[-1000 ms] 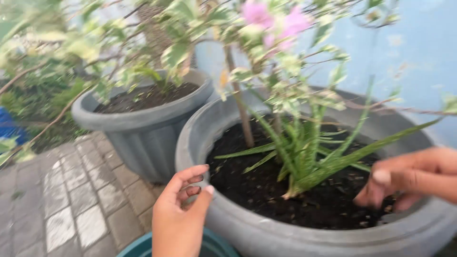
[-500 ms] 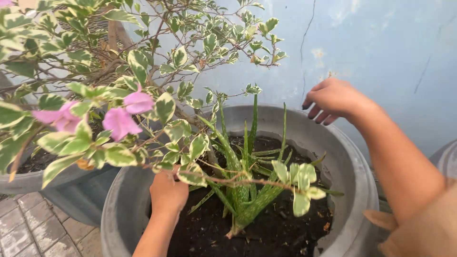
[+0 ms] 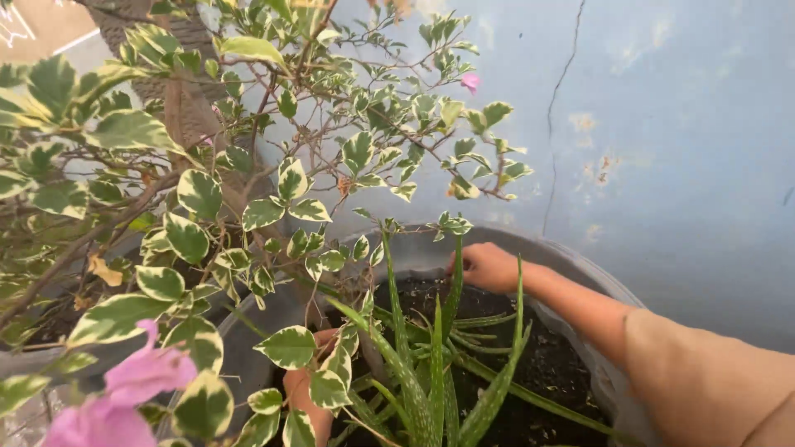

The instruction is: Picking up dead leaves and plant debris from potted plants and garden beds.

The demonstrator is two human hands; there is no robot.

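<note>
The large grey pot sits against a pale blue wall and is filled with dark soil. The aloe plant stands in the near-middle of the soil; its spotted, narrow leaves have their long axes running mostly upward, tips pointing up and slightly toward the far rim, with a few lower leaves splayed out low to the right. The right hand reaches across from the right, arm in a tan sleeve, and rests at the far inner edge of the pot where soil meets rim. Its fingers are curled downward with the tips at the soil; whether it has hold of anything cannot be told, since the fingertips are hidden. The left hand is at the near left inside the pot, just left of the aloe plant, mostly covered by leaves; how far open it is, and whether it grasps anything, cannot be told. A shrub with green-and-cream leaves spreads over the left half of the view, branches overhanging the pot. Pink flowers hang at the near left, out of focus. A thin crack runs down the wall above the far rim.
</note>
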